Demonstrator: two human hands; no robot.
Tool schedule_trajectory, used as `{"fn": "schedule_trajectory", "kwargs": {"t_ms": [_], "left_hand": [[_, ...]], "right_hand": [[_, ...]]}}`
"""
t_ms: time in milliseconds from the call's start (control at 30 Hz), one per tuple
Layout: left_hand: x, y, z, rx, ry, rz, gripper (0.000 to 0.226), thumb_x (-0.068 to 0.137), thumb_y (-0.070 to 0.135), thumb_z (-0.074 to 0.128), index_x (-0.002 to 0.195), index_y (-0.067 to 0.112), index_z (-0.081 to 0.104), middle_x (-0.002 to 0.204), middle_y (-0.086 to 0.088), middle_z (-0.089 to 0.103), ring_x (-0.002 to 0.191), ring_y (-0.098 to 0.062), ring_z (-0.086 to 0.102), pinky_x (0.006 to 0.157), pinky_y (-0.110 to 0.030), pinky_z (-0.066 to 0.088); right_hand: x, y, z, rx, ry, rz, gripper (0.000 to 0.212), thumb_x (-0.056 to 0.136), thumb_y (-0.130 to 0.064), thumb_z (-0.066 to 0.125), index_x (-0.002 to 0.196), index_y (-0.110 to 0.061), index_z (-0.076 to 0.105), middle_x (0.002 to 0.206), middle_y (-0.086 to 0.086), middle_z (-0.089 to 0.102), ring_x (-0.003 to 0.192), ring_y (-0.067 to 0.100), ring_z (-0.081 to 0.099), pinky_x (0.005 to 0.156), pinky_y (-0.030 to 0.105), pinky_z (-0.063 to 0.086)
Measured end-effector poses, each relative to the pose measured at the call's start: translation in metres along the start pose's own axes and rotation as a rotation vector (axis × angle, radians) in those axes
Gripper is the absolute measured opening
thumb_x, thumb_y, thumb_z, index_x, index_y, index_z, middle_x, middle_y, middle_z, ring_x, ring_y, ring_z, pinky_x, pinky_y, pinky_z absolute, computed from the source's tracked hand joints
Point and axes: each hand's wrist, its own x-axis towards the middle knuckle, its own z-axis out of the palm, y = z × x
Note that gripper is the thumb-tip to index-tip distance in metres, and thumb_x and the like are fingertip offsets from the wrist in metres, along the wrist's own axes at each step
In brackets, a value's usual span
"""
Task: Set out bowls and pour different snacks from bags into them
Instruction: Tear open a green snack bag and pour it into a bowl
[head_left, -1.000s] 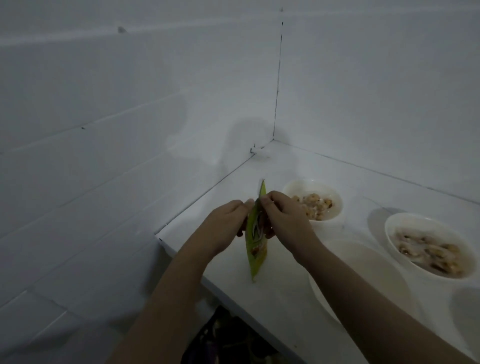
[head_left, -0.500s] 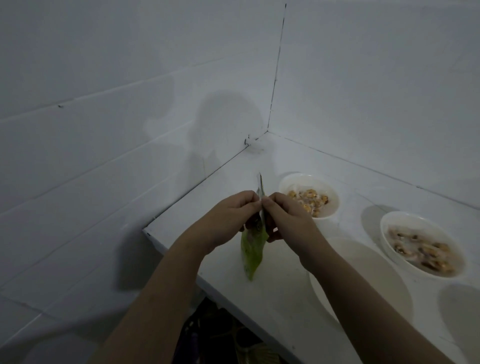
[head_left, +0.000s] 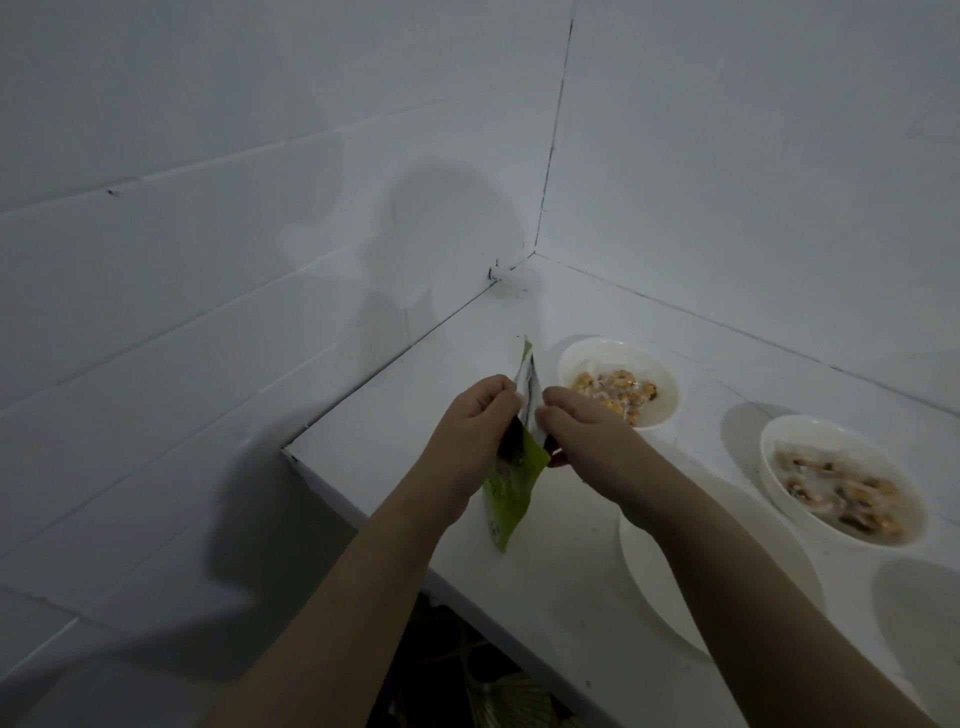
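The green snack bag (head_left: 511, 488) hung upright between the two hands, above the near left corner of the white surface (head_left: 415, 415). A second before, its top edge was pinched flat and sealed; now the left hand (head_left: 470, 423) and right hand (head_left: 584, 434) had drawn slightly apart, each clamped on one side of the top, and the pale silvery inner lining showed between them. The seal looked to have started giving way, so pouring seemed close.

Two white bowls already held snacks: the far bowl (head_left: 618, 382) just beyond the right hand, and the right bowl (head_left: 841, 478) well to the side. A third, empty bowl (head_left: 675, 587) sat under the right forearm, the likely target for this bag. Whether the opening was wide enough to pour could not be told.
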Motion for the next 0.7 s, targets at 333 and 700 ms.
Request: {"fn": "schedule_trajectory", "kwargs": {"t_ms": [333,700], "left_hand": [[-0.001,-0.004,0.006,0.023,0.393,0.159,0.03,0.097,0.011,0.045,0.067,0.012,0.04,0.059,0.004,0.036,0.049,-0.001,0.032,0.046,-0.011,0.031],[-0.013,-0.006,0.012,0.048,0.522,0.299,0.036,0.096,0.005,0.047,0.063,0.016,0.037,0.05,0.011,0.036,0.046,-0.002,0.034,0.044,-0.01,0.029]], "right_hand": [[-0.002,0.009,-0.006,-0.188,0.33,-0.013,0.035,0.088,-0.025,0.05,0.077,0.007,0.053,0.081,0.027,0.066,0.07,0.04,0.065,0.068,0.054,0.056],[0.007,-0.017,-0.021,-0.234,0.133,0.043,0.031,0.097,-0.024,0.048,0.094,0.0,0.066,0.091,0.017,0.072,0.076,0.025,0.074,0.074,0.048,0.062]]}}
